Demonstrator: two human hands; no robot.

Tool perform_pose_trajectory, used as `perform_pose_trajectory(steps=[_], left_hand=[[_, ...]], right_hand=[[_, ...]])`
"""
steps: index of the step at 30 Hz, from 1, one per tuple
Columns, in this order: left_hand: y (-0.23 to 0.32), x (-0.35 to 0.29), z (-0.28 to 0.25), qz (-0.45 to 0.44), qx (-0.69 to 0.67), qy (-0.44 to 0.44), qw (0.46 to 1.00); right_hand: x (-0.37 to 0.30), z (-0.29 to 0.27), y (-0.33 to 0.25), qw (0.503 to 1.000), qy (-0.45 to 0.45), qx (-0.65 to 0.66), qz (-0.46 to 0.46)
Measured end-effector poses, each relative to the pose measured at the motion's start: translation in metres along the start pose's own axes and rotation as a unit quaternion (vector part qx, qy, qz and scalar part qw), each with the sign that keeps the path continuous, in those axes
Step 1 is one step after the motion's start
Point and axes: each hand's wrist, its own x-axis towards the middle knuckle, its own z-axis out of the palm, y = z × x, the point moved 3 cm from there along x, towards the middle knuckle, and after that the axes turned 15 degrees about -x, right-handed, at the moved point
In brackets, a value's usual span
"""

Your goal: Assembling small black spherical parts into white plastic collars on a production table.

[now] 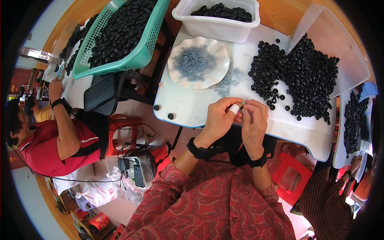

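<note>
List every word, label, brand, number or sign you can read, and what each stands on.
White plastic bag: large red lettering, not copied here.
Co-worker's red shirt: white mark, too small to read.
White table: faint marks, too small to read.
No other text reads clearly.

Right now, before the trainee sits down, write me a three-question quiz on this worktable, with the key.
1. Which lies farther right: the scalloped plate or the large heap of black pieces?
2. True or false: the left hand has a white wrap on it.
3. How many loose black pieces sit at the near left corner of the table?

Key: 1. The heap. 2. True. 3. Two.
</note>
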Motion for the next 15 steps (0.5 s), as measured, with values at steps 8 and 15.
perform_pose_trajectory(steps=[8,15], left_hand=[[0.012,-0.009,0.004,-0.065,-0.154,0.003,0.986],[0.010,-0.020,0.010,-0.046,-0.236,-0.015,0.970]], right_hand=[[-0.003,-0.014,-0.013,0.989,-0.017,0.121,0.083],[-0.005,-0.030,-0.022,0.986,-0.002,0.138,0.089]])
